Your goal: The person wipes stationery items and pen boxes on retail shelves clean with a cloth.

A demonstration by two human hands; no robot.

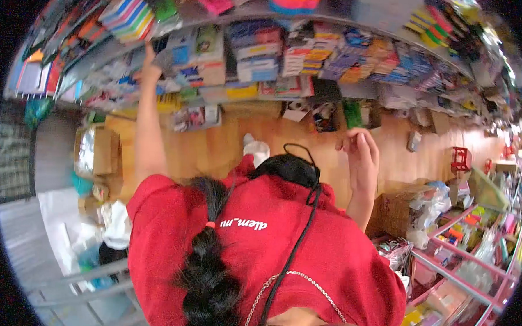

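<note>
My left hand [151, 65] is stretched out to the shelf at the upper left, its fingers at the lower edge of a block with coloured stripes [128, 18]. Motion smears these fingers, and whether they grip the block is unclear. Over the floor to the right, my right hand [359, 145] hangs in the air with fingers loosely bent and apart, holding nothing visible. Just above it in the picture is a green item [352, 113] in a dark box.
Shelves [226, 93] packed with blurred books and packets span the top. A cardboard box [105, 150] stands at left, another [391, 212] at right beside plastic bags. A pink-edged compartment rack [462, 283] lies lower right; a red stool [461, 159] stands farther off.
</note>
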